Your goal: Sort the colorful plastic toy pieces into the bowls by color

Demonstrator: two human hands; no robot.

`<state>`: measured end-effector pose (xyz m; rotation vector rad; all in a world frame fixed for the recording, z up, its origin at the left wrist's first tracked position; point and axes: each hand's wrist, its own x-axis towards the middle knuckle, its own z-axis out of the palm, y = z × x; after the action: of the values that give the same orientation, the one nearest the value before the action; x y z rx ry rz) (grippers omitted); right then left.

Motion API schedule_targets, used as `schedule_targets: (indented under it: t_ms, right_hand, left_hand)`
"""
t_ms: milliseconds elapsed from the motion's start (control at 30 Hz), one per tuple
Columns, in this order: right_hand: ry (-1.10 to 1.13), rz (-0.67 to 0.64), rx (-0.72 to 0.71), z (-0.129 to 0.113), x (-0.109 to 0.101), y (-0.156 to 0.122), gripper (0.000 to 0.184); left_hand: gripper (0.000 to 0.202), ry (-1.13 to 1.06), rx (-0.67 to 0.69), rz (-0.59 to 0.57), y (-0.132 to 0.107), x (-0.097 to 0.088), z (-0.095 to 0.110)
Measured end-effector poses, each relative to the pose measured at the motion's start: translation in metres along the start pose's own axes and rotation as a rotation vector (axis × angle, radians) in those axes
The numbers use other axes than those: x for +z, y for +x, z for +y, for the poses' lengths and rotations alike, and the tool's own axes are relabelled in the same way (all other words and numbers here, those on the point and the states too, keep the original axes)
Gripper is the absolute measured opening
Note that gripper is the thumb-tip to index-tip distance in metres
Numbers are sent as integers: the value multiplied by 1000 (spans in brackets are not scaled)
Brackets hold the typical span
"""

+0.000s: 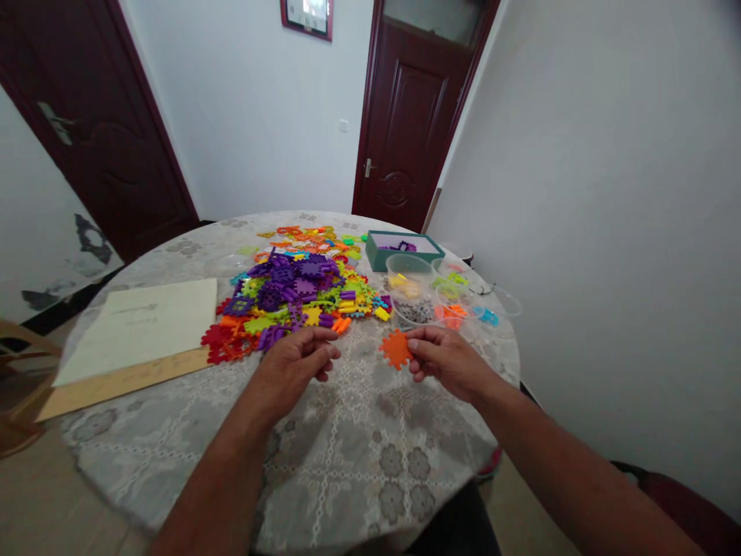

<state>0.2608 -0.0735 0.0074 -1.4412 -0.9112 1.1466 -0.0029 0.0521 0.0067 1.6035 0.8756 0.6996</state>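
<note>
While the left hand [292,364] hovers, the right [448,361] pinches an orange gear [396,349].

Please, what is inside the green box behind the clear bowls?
The green box holds purple plastic gear pieces on a white base; its near wall hides anything lying low behind it.

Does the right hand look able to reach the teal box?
Probably yes, though it would have to pass over the clear plastic bowls standing in between. The right hand is pinching an orange gear piece, and the teal box sits farther back.
</note>
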Motion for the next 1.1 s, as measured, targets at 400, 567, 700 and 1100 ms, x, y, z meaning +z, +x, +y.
schedule_targets:
  t_ms: [400, 567, 700, 1100]
  right_hand:
    - [-1254, 610, -353, -30, -171, 63, 37]
    - [-1415, 541, -265, -16, -192, 85, 35]
    - [-1385, 640, -418, -22, -160, 68, 33]
    - [-1195, -89, -707, 27, 69, 63, 44]
  left_hand:
    - [31, -259, 113, 788, -5, -62, -6]
    - [33, -247, 111, 816, -4, -71, -16]
    - [32, -191, 111, 808, -4, -72, -22]
    - [27, 111, 78, 831, -10, -62, -6]
